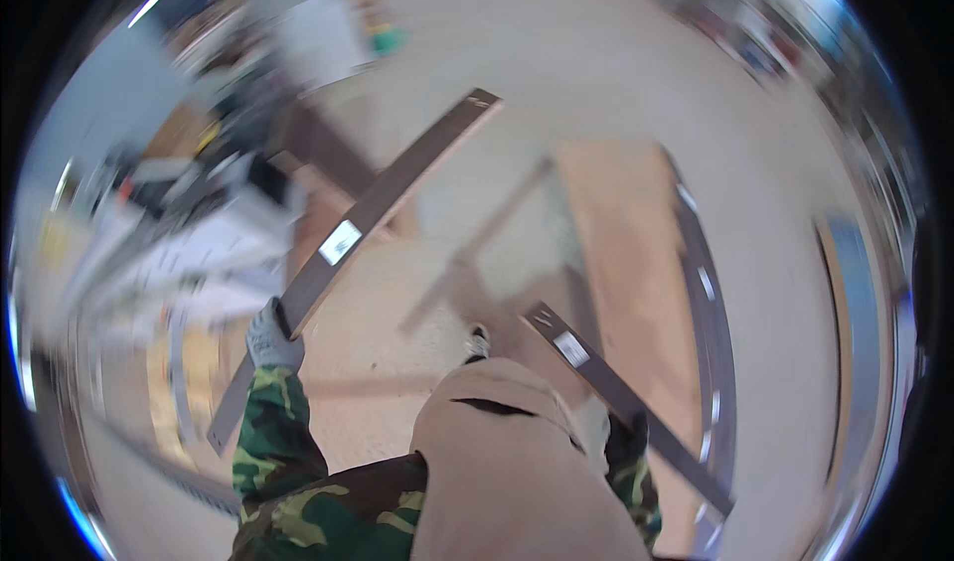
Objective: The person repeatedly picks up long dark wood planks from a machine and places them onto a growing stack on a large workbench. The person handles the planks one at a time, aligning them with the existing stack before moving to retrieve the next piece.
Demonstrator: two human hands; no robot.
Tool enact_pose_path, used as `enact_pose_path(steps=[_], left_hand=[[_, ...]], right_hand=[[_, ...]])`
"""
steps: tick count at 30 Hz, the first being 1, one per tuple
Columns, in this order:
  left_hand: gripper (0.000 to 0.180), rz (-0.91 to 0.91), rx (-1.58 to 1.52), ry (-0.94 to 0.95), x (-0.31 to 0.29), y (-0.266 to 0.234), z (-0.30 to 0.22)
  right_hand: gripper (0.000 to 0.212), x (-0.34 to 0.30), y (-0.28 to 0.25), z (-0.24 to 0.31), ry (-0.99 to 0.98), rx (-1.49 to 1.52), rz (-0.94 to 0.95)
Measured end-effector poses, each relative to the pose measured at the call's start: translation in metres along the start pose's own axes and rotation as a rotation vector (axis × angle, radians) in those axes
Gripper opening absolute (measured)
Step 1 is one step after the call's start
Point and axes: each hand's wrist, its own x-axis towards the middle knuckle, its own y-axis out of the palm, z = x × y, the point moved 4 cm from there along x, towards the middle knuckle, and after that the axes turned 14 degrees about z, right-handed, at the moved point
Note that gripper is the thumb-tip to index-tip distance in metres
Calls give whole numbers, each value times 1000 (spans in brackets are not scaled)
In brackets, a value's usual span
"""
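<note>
My left hand (273, 340), in a grey work glove, is closed round a long dark brown plank (397, 178). This plank slants from the lower left up to the upper middle and bears a white label. At the lower right my right hand (626, 440), dark and shadowed, grips a second dark brown plank (666, 442) near its middle. A white label sits close to that plank's upper end. The right fingers are partly hidden at the plank's edge. Both planks are held up off the floor, one on each side of my body.
A pale wooden panel (621, 233) lies on the right, with dark planks (717, 352) along its far side. Further right stands another stack of boards (857, 313). A cluttered white table or cart (199, 233) is at the left. The concrete floor (497, 44) stretches ahead.
</note>
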Motion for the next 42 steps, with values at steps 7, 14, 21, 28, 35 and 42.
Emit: enact_pose_path(steps=[7,14,21,28,35,42], left_hand=[[74,154,58,525,-67,142,-319],[72,384,155,963,-128,273,-536],[65,627,136,1237,-240,346,-755],[65,617,109,1507,-402,377,-877],[67,708,275,1379,-536,441,-933],[72,963,308,1217,-659,494,-935]], right_hand=[[35,-134,-224,75,-283,318,-493],[33,-212,-357,98,-547,465,-826],[51,-267,-449,132,-589,433,-1234],[54,-360,-602,177,-511,364,-1440],[58,-413,-836,255,-383,309,-1523],[43,-466,-1008,287,-544,370,-1503]])
